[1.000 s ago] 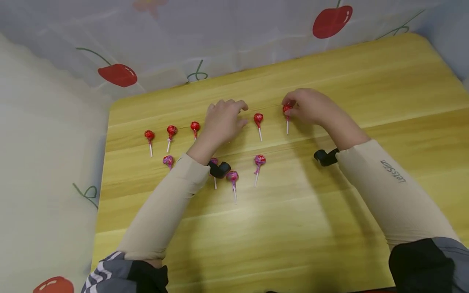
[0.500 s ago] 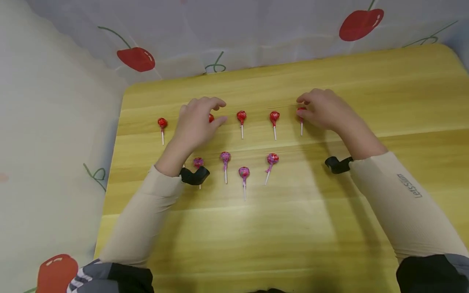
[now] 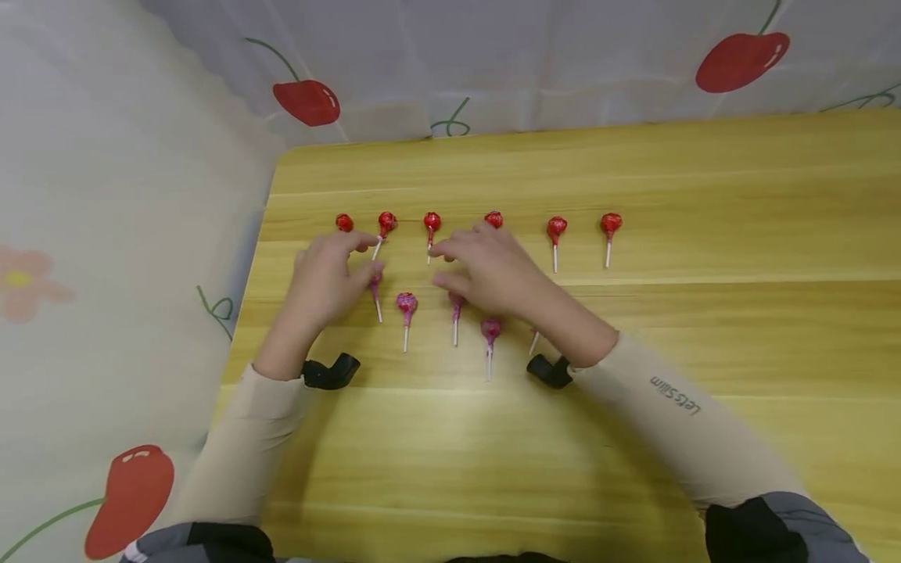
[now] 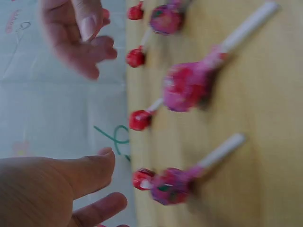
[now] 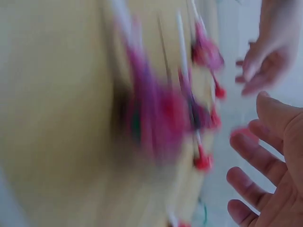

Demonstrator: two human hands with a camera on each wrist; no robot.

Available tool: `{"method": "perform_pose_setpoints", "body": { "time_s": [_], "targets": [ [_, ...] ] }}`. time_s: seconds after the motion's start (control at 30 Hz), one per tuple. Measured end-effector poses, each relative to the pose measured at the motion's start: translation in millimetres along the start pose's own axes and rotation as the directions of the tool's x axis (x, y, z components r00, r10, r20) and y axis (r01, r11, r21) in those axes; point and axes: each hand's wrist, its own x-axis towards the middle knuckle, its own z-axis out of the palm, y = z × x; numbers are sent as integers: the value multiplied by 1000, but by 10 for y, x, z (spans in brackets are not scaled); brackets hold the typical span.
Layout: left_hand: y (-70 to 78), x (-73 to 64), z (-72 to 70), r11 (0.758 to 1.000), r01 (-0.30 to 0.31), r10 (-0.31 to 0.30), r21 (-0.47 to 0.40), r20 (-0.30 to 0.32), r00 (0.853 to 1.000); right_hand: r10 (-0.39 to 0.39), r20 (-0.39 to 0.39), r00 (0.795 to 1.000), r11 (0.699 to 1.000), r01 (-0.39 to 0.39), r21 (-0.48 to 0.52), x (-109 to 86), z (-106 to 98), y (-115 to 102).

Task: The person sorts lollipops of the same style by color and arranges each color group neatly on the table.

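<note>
A back row of several red-wrapped lollipops lies on the wooden table, sticks pointing toward me. Nearer to me is a looser row of pink-purple lollipops. My left hand hovers over the left end of both rows, thumb and index finger apart, overlapping one purple lollipop in the head view. Above the middle, my right hand spreads its fingers and holds nothing; it partly covers a red lollipop and a purple one. The right wrist view shows a blurred purple lollipop close by.
The wooden table meets a pale curtain printed with cherries at the back and left. Black wrist cameras sit under both wrists. At the right of the back row lies a red lollipop.
My right hand has left the rightmost red lollipop and swung left to the middle. My left hand has moved left along the rows. The head view has shifted, showing more curtain at left.
</note>
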Motion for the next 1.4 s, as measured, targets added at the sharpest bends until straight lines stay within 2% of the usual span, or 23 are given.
{"method": "perform_pose_setpoints", "body": {
  "time_s": [0.2,0.53,0.73,0.97,1.17,1.4],
  "targets": [
    [-126,-70,168,996,34,-36,80,22,999,-57,89,994,995,63,-72,241,324,-271],
    [-120,-94,312,991,34,-33,126,-13,999,-57,113,992,987,73,-146,302,454,-423],
    [-167,-182,224,994,43,-39,97,-45,998,-56,98,994,986,71,-150,306,483,-435],
    [-318,-396,88,994,46,-40,101,-57,998,-43,101,994,989,57,-134,307,483,-433],
    [-475,-514,110,992,90,-85,87,-51,995,-37,111,993,990,51,-131,309,483,-435],
    [-557,-551,166,993,103,-97,56,-109,989,-31,119,992,990,46,-133,318,485,-434]
  ]
}}
